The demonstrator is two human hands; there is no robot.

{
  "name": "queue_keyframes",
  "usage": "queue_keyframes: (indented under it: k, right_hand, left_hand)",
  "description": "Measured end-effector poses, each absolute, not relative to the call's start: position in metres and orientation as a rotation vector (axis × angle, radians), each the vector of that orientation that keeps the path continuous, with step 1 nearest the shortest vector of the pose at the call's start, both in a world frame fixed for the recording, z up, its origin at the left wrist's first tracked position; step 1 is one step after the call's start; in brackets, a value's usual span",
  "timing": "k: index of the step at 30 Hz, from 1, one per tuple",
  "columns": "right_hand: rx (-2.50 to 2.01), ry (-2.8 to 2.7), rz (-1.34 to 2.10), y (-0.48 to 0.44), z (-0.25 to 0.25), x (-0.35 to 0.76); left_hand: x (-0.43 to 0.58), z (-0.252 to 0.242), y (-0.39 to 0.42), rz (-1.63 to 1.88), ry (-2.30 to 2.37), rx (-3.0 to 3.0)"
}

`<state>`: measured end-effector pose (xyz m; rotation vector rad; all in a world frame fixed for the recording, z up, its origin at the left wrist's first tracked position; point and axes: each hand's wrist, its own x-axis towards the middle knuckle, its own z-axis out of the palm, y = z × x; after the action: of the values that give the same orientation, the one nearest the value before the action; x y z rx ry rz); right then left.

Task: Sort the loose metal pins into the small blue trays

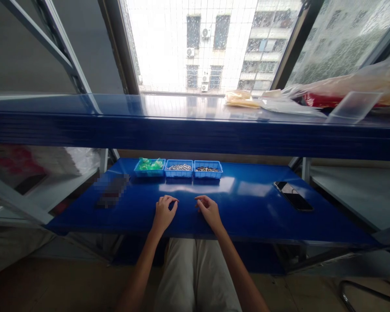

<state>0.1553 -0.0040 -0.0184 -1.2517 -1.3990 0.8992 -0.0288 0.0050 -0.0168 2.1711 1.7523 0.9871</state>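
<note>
My left hand [165,211] rests near the front of the blue table [247,216]. Its fingers are loosely curved, the thumb stands a little apart from them, and no object shows in it. Opposite it, my right hand [209,209] is bent in the same loose way, with thumb and forefinger apart and nothing visible between them. Beyond both hands three small blue bins stand in a row: a left bin [149,173] with green plastic wrapping, a middle bin [178,173] of silvery thin metal pieces, and a right bin [208,175] of darker metal pieces.
A dark phone [293,196] lies at the table's right. A pixelated dark item [113,192] is at the left. Above the bins a blue shelf [188,134] spans the view, carrying yellowish packets [242,99] and a clear plastic piece [355,107]. Metal posts flank the table.
</note>
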Motion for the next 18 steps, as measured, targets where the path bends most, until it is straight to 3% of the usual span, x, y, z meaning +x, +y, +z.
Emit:
queue_keyframes:
  k: [8, 14, 18]
  right_hand:
    - [-1.429, -1.392, 0.573, 0.013, -0.031, 0.159]
    - [-1.875, -1.549, 0.196, 0.05, -0.014, 0.194]
    - [-1.924, -1.693, 0.066, 0.071, -0.006, 0.216]
  left_hand:
    - [-0.029, -0.019, 0.005, 0.944, 1.705, 2.295]
    - [-0.031, -0.02, 0.011, 0.939, 1.648, 2.328]
    - [-0.031, -0.022, 0.015, 0.942, 1.653, 2.33]
